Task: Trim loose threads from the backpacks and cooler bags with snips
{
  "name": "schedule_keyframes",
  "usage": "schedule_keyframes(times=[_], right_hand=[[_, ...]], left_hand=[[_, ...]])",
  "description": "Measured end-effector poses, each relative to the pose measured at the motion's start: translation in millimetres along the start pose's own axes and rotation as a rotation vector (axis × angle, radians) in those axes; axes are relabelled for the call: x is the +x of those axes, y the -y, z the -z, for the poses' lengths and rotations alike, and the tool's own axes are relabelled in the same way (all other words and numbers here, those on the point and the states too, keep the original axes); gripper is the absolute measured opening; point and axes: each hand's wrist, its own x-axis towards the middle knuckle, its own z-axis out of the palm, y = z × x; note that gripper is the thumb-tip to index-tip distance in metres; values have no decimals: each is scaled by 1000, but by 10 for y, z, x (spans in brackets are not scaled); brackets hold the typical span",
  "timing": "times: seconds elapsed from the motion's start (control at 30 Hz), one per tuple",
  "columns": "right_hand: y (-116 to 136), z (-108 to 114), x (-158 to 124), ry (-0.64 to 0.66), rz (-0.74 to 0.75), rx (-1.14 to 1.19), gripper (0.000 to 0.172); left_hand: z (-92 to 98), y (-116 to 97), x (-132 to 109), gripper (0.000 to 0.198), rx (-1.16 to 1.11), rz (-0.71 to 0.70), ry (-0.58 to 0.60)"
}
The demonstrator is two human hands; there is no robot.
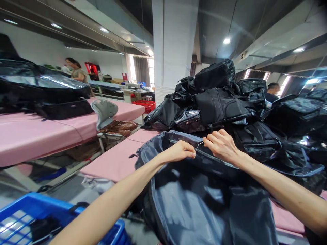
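Note:
A black backpack [206,204] lies wide open in front of me, its grey lining facing up. Above its far rim, my left hand [182,151] pinches a thin pale thread [196,147]. My right hand [221,145] is closed around a small dark pointed tool, which looks like thread snips [200,143]; its tip points left at the thread. The two hands are close together but apart. Most of the tool is hidden inside my right fist.
Black bags [217,102] are heaped behind the backpack on a pink-covered table [114,160]. A blue crate [33,200] stands at lower left. Beyond it are a grey chair [104,112] and another pink table [51,136] with bags. Two people work farther back.

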Motion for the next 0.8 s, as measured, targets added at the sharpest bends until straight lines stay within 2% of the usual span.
schedule_keyframes(times=[0.1,0.3,0.37,0.43,0.47,0.53,0.57,0.63,0.7,0.8], right_hand=[[6,11,-18,-16,-6,-19,19],[9,38,-39,7,41,23,25],[-8,32,-58,59,-59,100,24],[-34,16,-82,140,-293,239,17],[-48,4,-92,200,-424,343,15],[-72,-26,-102,340,-623,581,26],[-80,-44,-101,405,-684,686,29],[-83,-85,-87,498,-758,847,25],[-76,-124,-63,521,-828,965,18],[-65,-167,-31,514,-909,1130,16]], left_hand=[[11,-13,8,13,34,-2,50],[21,-44,6,13,104,-10,60],[41,-63,0,15,122,-4,87],[44,-90,-1,17,150,-10,89],[30,-103,4,18,167,-10,56],[-42,-126,25,18,219,22,-108],[-99,-132,43,17,250,52,-220],[-238,-138,88,19,323,101,-422],[-378,-141,140,18,409,143,-544],[-522,-158,217,17,499,252,-623]])
